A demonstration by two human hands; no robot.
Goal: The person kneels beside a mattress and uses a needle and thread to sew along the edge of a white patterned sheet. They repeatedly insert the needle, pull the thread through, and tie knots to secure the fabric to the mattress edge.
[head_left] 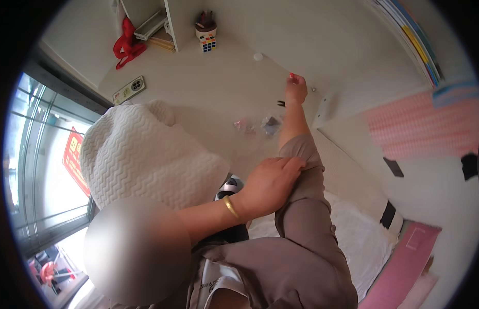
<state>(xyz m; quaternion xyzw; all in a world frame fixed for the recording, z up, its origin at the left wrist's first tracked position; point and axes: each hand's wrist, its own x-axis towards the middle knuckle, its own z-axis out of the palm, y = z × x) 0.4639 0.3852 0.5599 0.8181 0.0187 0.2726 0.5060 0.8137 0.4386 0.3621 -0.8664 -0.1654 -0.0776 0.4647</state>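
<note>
My left hand (270, 186), with a gold bracelet (230, 206) at its wrist, reaches across me. Its fingers close on the rolled brown sleeve (303, 170) near my right elbow. My right arm stretches ahead over the white desk (219, 87). At its end my right hand (296, 91) is closed, with a small red object (291, 75) showing at the fingertips; its kind is too small to make out. A little black clip-like thing (281, 103) lies beside the right wrist. Two clear plastic packets, one with pink contents (244, 125) and one with dark contents (271, 125), lie left of the forearm.
A white quilted cloth (152, 154) bulges up at the left. Farther back are a phone (129, 90), a puzzle cube (208, 44), a pen pot (205, 24), a red cloth item (128, 44) and a round white piece (258, 56). White bedding (353, 232) spreads at the lower right.
</note>
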